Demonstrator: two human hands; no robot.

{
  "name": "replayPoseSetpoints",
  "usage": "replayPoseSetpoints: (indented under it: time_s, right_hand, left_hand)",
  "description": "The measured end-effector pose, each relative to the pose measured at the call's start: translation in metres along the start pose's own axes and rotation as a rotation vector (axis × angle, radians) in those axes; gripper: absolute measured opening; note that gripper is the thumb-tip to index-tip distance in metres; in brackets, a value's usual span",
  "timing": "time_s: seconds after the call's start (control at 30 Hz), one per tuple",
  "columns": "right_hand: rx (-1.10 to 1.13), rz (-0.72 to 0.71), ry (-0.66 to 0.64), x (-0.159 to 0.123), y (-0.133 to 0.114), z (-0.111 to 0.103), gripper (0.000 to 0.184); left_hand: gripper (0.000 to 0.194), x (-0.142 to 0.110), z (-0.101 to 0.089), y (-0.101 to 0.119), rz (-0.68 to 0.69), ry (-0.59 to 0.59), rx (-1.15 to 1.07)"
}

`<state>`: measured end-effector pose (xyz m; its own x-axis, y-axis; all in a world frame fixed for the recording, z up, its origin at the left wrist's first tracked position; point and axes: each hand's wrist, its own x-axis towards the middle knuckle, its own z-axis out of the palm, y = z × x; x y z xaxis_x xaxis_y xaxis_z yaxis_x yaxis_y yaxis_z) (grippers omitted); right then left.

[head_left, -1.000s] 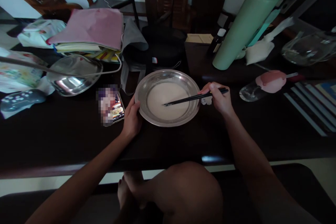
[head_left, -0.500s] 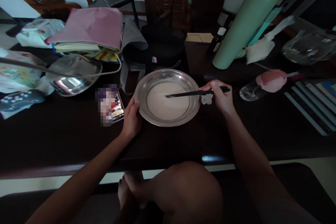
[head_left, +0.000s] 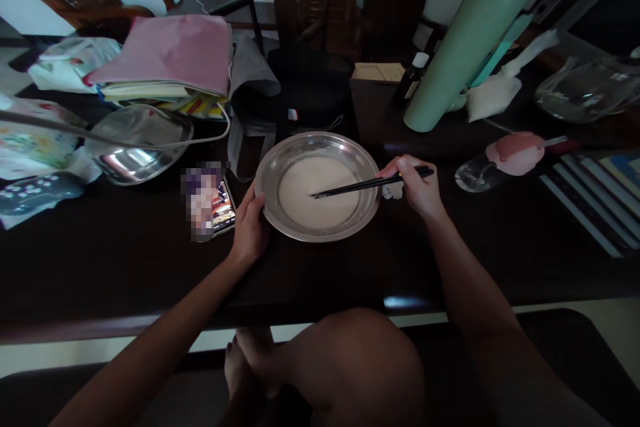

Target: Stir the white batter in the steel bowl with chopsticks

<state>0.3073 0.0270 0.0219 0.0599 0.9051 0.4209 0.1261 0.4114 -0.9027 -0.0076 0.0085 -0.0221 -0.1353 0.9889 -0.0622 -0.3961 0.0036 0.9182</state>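
A round metal basin (head_left: 367,210) stands on the dark table, with a pale, milky liquid (head_left: 310,180) in its bottom. My left hand (head_left: 250,225) grips the basin's left rim, thumb on top and fingers around the outer side. A pair of black chopsticks (head_left: 357,185) is held in my right hand (head_left: 417,185), just beyond the right rim. The chopsticks slant down to the left, and their tips are in the liquid near the middle. A small crumpled white thing (head_left: 393,190) lies partly hidden behind my right hand.
Left of the basin lies a phone (head_left: 223,210) with its screen lit. Farther left are an empty metal bowl (head_left: 137,147) and a game controller (head_left: 43,190). A green thermos (head_left: 460,53), a pink-topped bottle (head_left: 515,153) and several books (head_left: 590,193) stand or lie to the right.
My right hand and the chopsticks have shifted slightly left, with the tips now nearer to me in the liquid. My left hand keeps its place on the rim.
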Motion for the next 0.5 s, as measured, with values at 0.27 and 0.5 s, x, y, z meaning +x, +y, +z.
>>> replayPoseSetpoints:
  time_s: [0.27,0.5]
  right_hand:
    - [0.047,-0.014,0.037,-0.0007,-0.0023,0.0011,0.047]
    - [-0.024,0.022,0.059,-0.0007,-0.0055,0.0021,0.049]
  left_hand:
    - [0.043,0.0003,-0.0009,-0.002,0.008,0.001,0.026]
    - [0.037,-0.0015,0.0018,-0.0004,0.027,-0.008,-0.001]
